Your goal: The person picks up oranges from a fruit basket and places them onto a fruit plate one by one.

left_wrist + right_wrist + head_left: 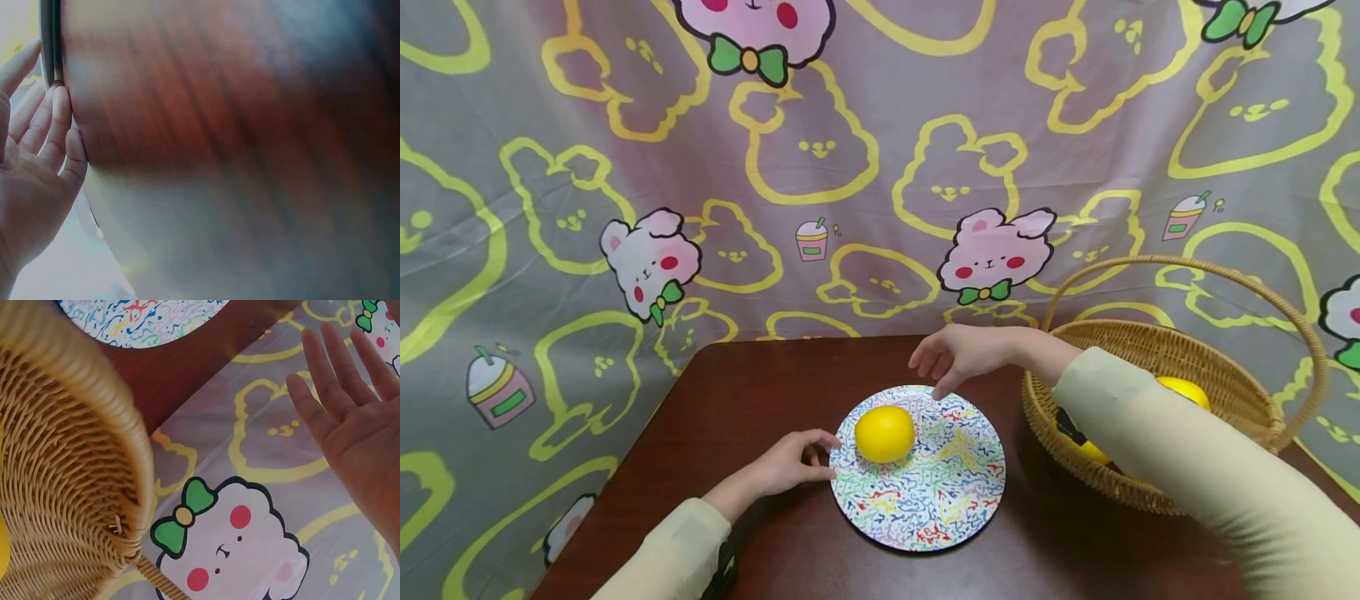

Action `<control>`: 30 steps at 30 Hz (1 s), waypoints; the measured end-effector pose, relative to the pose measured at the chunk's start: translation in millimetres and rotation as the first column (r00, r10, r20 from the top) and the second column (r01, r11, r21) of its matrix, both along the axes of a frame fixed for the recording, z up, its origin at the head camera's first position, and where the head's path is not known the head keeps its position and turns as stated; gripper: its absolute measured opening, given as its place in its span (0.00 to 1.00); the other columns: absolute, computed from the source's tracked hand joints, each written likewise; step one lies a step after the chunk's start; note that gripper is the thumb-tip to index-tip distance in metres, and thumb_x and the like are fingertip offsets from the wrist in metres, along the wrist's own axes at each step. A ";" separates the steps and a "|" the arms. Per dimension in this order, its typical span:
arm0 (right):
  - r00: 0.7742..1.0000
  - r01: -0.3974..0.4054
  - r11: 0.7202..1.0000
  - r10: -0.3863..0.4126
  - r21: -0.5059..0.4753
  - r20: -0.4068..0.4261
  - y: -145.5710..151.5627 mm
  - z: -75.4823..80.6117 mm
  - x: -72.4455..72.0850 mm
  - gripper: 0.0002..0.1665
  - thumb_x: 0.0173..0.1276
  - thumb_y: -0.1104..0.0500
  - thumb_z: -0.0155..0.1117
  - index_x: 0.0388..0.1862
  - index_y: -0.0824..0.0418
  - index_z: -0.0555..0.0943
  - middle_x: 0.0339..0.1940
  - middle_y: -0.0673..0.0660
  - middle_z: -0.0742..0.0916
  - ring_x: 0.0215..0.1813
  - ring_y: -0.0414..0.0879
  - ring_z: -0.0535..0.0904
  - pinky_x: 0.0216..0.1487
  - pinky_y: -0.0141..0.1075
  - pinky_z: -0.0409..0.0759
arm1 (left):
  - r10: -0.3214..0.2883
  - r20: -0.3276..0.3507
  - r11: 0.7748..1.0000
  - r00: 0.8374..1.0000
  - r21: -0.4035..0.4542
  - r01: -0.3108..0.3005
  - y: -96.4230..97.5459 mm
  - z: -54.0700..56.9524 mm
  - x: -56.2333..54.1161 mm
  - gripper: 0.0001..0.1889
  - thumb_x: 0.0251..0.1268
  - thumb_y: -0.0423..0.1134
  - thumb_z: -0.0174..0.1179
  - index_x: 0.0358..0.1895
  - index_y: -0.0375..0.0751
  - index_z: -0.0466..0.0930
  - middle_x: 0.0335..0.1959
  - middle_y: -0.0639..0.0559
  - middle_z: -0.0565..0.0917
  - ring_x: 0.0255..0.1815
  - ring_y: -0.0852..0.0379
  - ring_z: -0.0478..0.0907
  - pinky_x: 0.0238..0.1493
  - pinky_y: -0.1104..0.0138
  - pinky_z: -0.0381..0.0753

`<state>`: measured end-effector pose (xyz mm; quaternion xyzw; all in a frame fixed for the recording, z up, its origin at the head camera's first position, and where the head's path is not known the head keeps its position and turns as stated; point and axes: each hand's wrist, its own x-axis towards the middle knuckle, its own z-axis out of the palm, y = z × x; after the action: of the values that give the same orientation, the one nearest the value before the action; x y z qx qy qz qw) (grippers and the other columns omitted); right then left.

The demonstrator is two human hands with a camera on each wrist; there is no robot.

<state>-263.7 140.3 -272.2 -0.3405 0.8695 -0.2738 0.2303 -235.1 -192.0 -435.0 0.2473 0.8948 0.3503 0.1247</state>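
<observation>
A yellow lemon (884, 434) lies on the left part of a round plate (958, 492) with a multicoloured squiggle pattern. My left hand (793, 463) is at the plate's left rim; in the left wrist view the nearly straight fingers (59, 115) reach the edge of the plate (51, 44). Over the plate's far edge hovers my right hand (958, 354), its fingers loosely bent and pointing down, holding nothing. The right wrist view shows that hand (365, 425) with spread fingers beside the wicker basket (69, 456).
To the right stands the wicker basket (1157, 337) with a tall arched handle (1292, 308). Yellow fruit (1186, 390) lies inside, partly behind my right sleeve (1165, 442). A patterned cloth (880, 167) hangs behind the dark wooden table (752, 392).
</observation>
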 end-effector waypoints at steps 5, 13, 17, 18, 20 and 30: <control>0.999 -0.020 1.000 0.020 0.011 0.028 8.6 0.9 5.8 0.31 0.59 0.59 0.74 0.60 0.63 0.75 0.50 0.54 0.84 0.53 0.50 0.80 0.52 0.38 0.78 | -0.002 0.002 1.000 1.000 0.005 0.002 -0.6 -1.2 -0.2 0.22 0.56 0.42 0.72 0.53 0.42 0.79 0.43 0.55 0.80 0.33 0.56 0.73 0.34 0.69 0.76; 0.998 -0.062 0.998 0.061 0.018 0.010 22.8 3.2 16.3 0.30 0.59 0.57 0.74 0.60 0.61 0.76 0.49 0.52 0.84 0.53 0.48 0.79 0.53 0.40 0.77 | 0.003 0.009 1.000 1.000 0.009 -0.003 -0.3 -2.2 -1.4 0.21 0.56 0.42 0.72 0.53 0.43 0.79 0.42 0.54 0.79 0.32 0.56 0.73 0.34 0.69 0.76; 0.997 -0.075 0.997 0.075 0.015 -0.001 31.5 5.1 22.2 0.31 0.59 0.56 0.73 0.61 0.61 0.76 0.51 0.51 0.83 0.54 0.47 0.79 0.57 0.44 0.75 | -0.007 0.007 1.000 1.000 0.013 0.007 -1.1 -2.3 -1.5 0.22 0.56 0.43 0.72 0.53 0.42 0.79 0.42 0.53 0.79 0.33 0.55 0.73 0.33 0.69 0.75; 0.997 -0.073 0.997 0.073 0.013 0.000 33.7 5.8 23.8 0.31 0.59 0.56 0.73 0.61 0.60 0.76 0.51 0.50 0.83 0.54 0.47 0.78 0.58 0.45 0.74 | -0.008 0.006 1.000 1.000 0.012 0.007 -1.3 -2.3 -1.7 0.22 0.56 0.43 0.72 0.53 0.42 0.79 0.42 0.53 0.79 0.33 0.55 0.73 0.33 0.69 0.75; 0.997 -0.073 0.997 0.073 0.008 -0.006 38.9 7.3 27.0 0.31 0.60 0.56 0.73 0.61 0.60 0.75 0.53 0.50 0.82 0.55 0.47 0.78 0.59 0.49 0.73 | -0.007 0.005 1.000 1.000 0.011 0.007 -1.4 -2.1 -2.3 0.22 0.56 0.43 0.72 0.53 0.43 0.79 0.42 0.53 0.79 0.33 0.55 0.73 0.34 0.69 0.75; 1.000 0.007 1.000 -0.007 -0.026 -0.028 67.7 11.3 39.5 0.33 0.60 0.53 0.73 0.62 0.60 0.75 0.58 0.52 0.80 0.59 0.52 0.75 0.60 0.51 0.71 | -0.016 -0.009 1.000 1.000 0.004 0.016 -2.4 -3.5 -4.1 0.21 0.57 0.42 0.71 0.53 0.42 0.79 0.42 0.54 0.79 0.32 0.56 0.74 0.34 0.68 0.75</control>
<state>-224.2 207.9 -260.9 -0.3442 0.8702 -0.2811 0.2126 -239.2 -194.3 -438.5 0.2564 0.8926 0.3499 0.1232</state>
